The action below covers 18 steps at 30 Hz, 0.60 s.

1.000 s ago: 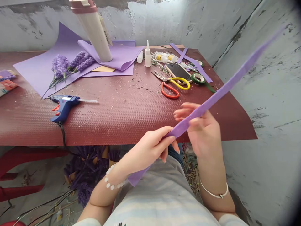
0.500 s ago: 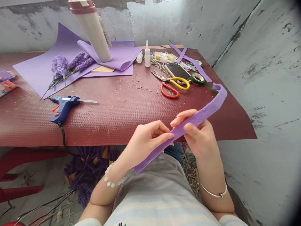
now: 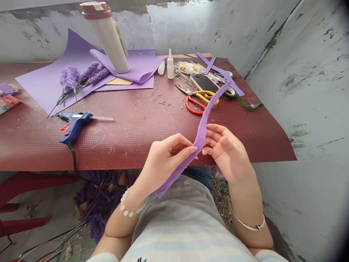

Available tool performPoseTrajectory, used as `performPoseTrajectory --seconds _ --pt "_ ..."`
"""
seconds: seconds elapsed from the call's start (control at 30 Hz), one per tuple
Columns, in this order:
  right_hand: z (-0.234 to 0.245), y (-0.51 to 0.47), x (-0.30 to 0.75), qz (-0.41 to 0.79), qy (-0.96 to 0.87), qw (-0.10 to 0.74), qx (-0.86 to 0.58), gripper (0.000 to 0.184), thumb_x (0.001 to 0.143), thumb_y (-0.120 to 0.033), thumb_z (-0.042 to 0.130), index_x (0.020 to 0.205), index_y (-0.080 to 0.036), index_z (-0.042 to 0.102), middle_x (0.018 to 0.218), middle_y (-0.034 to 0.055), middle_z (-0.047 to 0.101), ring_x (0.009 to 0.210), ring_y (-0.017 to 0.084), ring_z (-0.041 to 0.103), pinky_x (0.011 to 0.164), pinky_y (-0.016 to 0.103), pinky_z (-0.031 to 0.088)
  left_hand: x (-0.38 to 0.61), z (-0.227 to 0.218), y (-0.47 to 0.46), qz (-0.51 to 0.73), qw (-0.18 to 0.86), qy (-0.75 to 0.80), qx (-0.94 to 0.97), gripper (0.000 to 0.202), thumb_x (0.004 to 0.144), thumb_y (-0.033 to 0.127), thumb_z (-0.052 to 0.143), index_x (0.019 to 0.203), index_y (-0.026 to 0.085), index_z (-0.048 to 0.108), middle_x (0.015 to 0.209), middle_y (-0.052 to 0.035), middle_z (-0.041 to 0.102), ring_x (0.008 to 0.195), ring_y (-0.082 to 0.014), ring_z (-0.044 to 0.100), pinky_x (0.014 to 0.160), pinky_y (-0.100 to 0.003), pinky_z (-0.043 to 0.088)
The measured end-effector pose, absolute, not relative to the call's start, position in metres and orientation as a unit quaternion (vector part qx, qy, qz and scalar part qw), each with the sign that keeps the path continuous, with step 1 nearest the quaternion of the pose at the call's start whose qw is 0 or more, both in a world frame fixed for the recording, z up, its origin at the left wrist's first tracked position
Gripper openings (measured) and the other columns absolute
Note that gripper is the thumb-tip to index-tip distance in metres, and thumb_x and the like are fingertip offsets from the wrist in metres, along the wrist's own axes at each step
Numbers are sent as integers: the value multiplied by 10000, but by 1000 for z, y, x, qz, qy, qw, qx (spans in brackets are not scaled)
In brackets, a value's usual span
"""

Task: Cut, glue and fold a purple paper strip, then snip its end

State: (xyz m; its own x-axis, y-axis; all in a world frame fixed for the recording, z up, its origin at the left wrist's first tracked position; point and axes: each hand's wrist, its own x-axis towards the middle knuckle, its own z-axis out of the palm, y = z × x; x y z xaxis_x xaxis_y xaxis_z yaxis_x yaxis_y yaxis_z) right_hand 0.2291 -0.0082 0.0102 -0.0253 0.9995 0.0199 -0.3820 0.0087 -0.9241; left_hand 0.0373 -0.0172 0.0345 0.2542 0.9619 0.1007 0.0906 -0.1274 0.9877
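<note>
My left hand pinches a long purple felt strip near its middle, between thumb and fingers. The strip slants over the table's front edge, its lower end near my lap and its upper end reaching past the scissors. Beside the strip, my right hand is open, palm turned up and fingers loosely curled, with the fingertips behind or against the strip's edge. Whether they touch it I cannot tell. The red and yellow scissor handles are partly covered by the strip.
On the dark red table lie a blue glue gun, purple flowers and purple sheets. A tumbler, a glue bottle, a phone and green tape are farther back. Walls stand behind and at right.
My right hand has let go of the strip and opened to its right. The strip's upper end has swung left and away from me. My left hand keeps its pinch.
</note>
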Motion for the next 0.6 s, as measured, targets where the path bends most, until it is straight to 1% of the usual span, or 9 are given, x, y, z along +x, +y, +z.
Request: performPoseTrajectory --seconds 0.07,0.13,0.23,0.3,0.33,0.4,0.5,0.57,0.6 --pt "12 -9 223 580 -386 603 -389 446 700 -386 952 1033 -252 688 916 6 745 767 148 684 631 253 586 37 34 -17 430 501 429 617 200 916 341 775 831 173 705 747 5 756 662 -103 681 609 -176 511" --pt "12 -9 219 543 -370 641 -396 409 686 -276 955 977 -256 669 835 -26 716 704 116 640 628 223 559 36 34 -18 423 555 409 588 224 966 393 711 913 176 740 816 -21 788 690 -118 712 638 -192 546" --pt "10 -7 217 497 -346 695 -388 372 682 -240 935 943 -262 670 842 -28 687 709 113 611 626 220 539 35 31 -19 406 686 346 495 371 1045 497 545 1177 199 722 987 -73 817 719 -144 756 661 -232 592" --pt "8 -4 218 466 -340 721 -384 351 693 -227 915 945 -272 674 864 -22 670 746 125 611 667 236 550 34 28 -19 370 753 303 452 418 1048 518 524 1281 205 674 1043 -97 808 708 -150 759 655 -243 595" --pt "7 -3 219 452 -339 732 -381 341 702 -222 903 946 -278 672 871 -21 661 765 131 613 689 245 553 35 27 -19 347 776 287 442 411 1042 507 543 1278 197 672 1024 -97 801 682 -138 743 641 -232 583" --pt "6 -1 219 430 -342 745 -378 323 728 -222 880 961 -289 667 880 -18 644 798 142 617 715 259 554 36 25 -18 310 802 265 436 357 1031 461 582 1196 169 702 884 -60 756 594 -87 661 579 -181 522" --pt "7 1 220 424 -348 742 -386 331 753 -245 856 1025 -299 674 889 -10 641 806 154 617 713 277 551 38 26 -17 298 806 273 433 305 1026 414 604 1020 136 729 656 39 551 463 -17 418 453 -126 347" --pt "8 1 220 440 -346 731 -390 350 753 -263 854 1056 -295 681 903 -4 664 789 156 618 695 284 550 38 28 -15 306 801 289 426 303 1027 401 603 963 128 717 607 73 440 440 -9 287 409 -123 243" --pt "8 0 219 456 -342 724 -388 357 749 -271 857 1062 -287 686 914 0 682 773 152 618 681 282 549 38 29 -14 309 800 294 421 296 1026 391 605 946 125 706 600 78 421 440 -10 253 400 -123 213"
